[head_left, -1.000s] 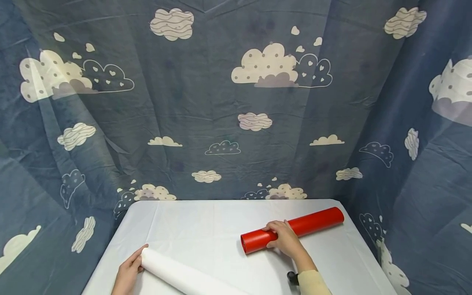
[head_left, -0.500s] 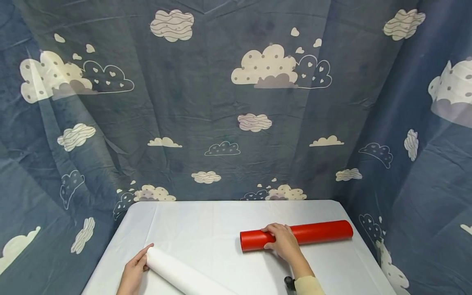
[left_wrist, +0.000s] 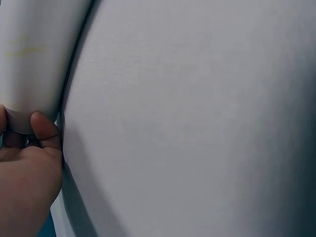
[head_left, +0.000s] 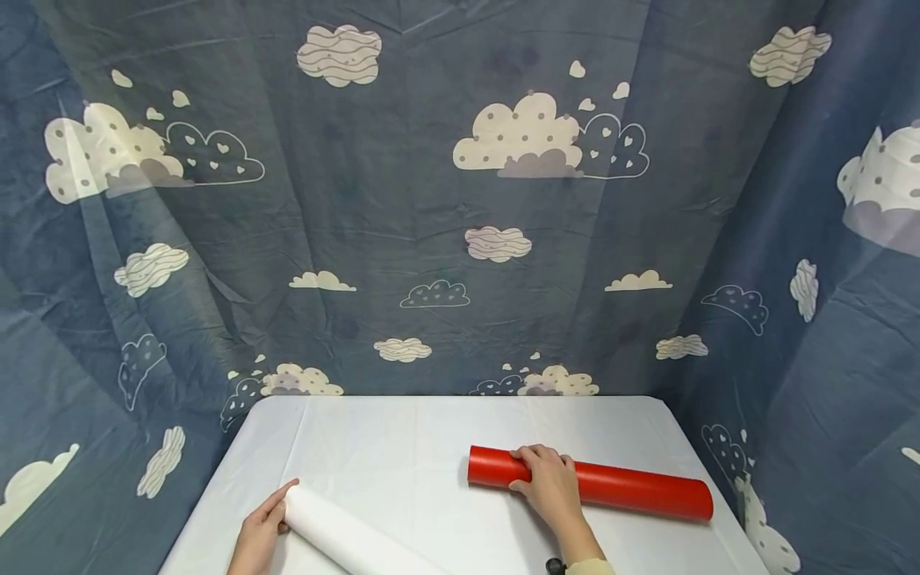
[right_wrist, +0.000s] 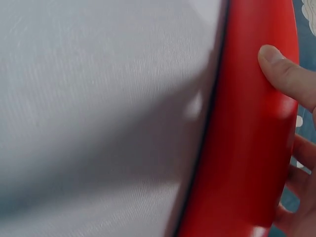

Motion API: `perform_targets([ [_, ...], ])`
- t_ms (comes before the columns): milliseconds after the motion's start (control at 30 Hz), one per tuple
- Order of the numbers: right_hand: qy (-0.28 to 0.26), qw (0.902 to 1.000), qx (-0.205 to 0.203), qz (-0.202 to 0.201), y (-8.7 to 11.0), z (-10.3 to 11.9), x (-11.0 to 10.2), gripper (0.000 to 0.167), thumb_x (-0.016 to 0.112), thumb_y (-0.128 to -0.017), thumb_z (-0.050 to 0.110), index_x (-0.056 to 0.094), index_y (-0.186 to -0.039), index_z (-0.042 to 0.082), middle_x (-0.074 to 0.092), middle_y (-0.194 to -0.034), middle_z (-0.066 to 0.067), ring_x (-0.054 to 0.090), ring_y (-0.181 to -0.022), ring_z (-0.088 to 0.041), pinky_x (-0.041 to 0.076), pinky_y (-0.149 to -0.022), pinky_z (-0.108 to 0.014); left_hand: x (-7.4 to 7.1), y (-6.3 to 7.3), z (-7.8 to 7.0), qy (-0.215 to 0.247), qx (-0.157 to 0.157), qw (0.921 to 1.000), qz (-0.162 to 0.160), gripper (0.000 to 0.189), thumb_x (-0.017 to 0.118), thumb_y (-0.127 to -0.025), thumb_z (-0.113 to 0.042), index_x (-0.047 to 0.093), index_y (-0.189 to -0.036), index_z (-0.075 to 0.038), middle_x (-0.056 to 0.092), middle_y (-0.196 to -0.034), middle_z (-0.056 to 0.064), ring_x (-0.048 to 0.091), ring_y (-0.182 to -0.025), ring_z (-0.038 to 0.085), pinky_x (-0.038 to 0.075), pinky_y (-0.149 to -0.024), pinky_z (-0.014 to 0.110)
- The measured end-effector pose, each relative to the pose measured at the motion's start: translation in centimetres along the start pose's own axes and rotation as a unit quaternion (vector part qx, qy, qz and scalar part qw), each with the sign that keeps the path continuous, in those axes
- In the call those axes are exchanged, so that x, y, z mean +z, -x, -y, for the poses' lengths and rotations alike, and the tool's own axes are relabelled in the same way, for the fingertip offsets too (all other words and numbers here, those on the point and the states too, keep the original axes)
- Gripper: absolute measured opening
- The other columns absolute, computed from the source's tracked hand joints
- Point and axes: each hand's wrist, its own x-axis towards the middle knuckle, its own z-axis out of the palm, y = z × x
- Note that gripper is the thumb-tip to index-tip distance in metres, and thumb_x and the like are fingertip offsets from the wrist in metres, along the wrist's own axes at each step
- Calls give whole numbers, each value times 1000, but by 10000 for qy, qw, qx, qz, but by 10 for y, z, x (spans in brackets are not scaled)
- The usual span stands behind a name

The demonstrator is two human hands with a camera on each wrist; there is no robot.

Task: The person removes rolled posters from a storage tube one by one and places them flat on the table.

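A glossy red roll [head_left: 647, 489] lies across the right part of the white table, its right end nearer the person than its left. My right hand [head_left: 552, 489] grips it from above, left of its middle, and in the right wrist view the thumb [right_wrist: 279, 69] presses on its smooth side. At the front left, a white roll [head_left: 352, 535] slants from its far left end down out of the frame. My left hand [head_left: 260, 527] holds that far end; in the left wrist view, faint yellowish marks show on the white roll [left_wrist: 34, 54] above the fingertips.
The white-covered table [head_left: 388, 435] has its back edge near a blue cloud-patterned curtain [head_left: 431, 192], which hangs behind and along both sides. A small black round thing [head_left: 556, 566] sits at the right wrist, by a pale yellow sleeve [head_left: 591, 567].
The red roll has swung clockwise in the right hand, its right end coming toward the person while its left end stays about in place. The left hand and white roll have shifted slightly right.
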Motion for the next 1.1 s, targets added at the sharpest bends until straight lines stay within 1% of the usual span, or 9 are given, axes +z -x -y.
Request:
perform_targets([
  [133,73,9998,175,-4,1,4,-1,53,98,-73,33,76,-121,24,74,-122,-9,64,-117,-34,44,-104,-65,-1,0,1,-288,57,9996,-47,47,44,-115,-25,49,-158,-8,42,-167,19,54,-102,8,48,-78,21],
  [200,92,9997,206,-12,1,5,-1,54,97,-73,34,76,-122,24,74,-122,-9,65,-116,-33,44,-102,-64,0,1,0,-335,71,9994,-61,47,43,-115,-25,49,-158,-8,42,-166,18,54,-103,9,48,-78,21],
  [333,174,9996,223,-59,1,7,-2,54,97,-73,36,76,-122,25,74,-122,-9,65,-115,-33,46,-99,-61,2,1,-2,-236,74,9996,-100,46,43,-114,-22,49,-158,-7,42,-166,18,54,-103,6,48,-79,20],
  [500,244,9992,288,-117,0,10,1,55,98,-72,37,76,-121,26,76,-120,-9,66,-113,-33,46,-95,-59,4,3,-3,-104,69,9999,-117,46,42,-114,-19,48,-158,-6,42,-166,17,52,-98,-2,48,-79,19],
  [700,192,9990,381,-132,-1,13,2,55,98,-72,36,76,-121,25,76,-117,-9,66,-110,-33,46,-92,-58,5,4,-3,-11,15,9999,-134,46,41,-115,-19,48,-158,-6,42,-167,18,52,-101,0,48,-79,19],
  [800,178,9990,385,-162,1,15,2,54,98,-72,36,75,-120,25,77,-116,-9,66,-107,-33,45,-88,-56,5,5,-4,-5,15,9999,-141,46,41,-115,-19,48,-158,-6,42,-167,19,52,-102,1,48,-79,19],
  [967,180,9984,520,-149,2,18,3,56,98,-72,38,76,-121,24,77,-115,-10,65,-105,-33,45,-87,-56,6,4,-3,21,46,9999,-140,46,41,-115,-18,48,-158,-5,42,-166,18,51,-99,-4,47,-80,19],
  [1100,184,9973,713,-3,4,20,3,57,97,-72,39,75,-122,23,76,-115,-11,64,-105,-33,46,-89,-58,5,4,-1,41,62,9999,-141,46,42,-114,-18,48,-158,-5,41,-167,19,50,-96,-7,47,-80,19],
])
